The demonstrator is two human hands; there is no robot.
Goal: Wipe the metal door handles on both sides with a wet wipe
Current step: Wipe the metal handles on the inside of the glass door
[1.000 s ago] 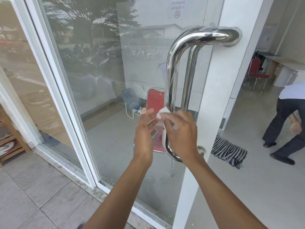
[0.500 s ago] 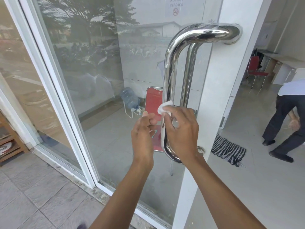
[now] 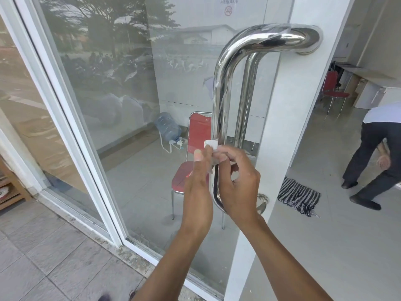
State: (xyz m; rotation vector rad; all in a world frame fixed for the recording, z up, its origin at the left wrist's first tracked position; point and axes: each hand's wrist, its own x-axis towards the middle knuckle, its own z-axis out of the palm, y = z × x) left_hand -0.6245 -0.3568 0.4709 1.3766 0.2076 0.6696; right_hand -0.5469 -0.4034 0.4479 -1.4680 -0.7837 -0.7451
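Both hands (image 3: 198,187) (image 3: 238,181) pinch a small white wet wipe (image 3: 211,145) — crumpled — against the glossy metal door handle (image 3: 219,101).

I see a mirror-glossy polished metal door handle (image 3: 219,101), a soft white wet wipe (image 3: 211,146), a smooth reflective glass door (image 3: 130,94) in a glossy white frame, matt grey floor tiles (image 3: 43,257), a striped cloth rag (image 3: 298,196)

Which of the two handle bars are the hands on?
The near handle, this side of the glass. Both hands pinch the wipe against it; the far handle is untouched.
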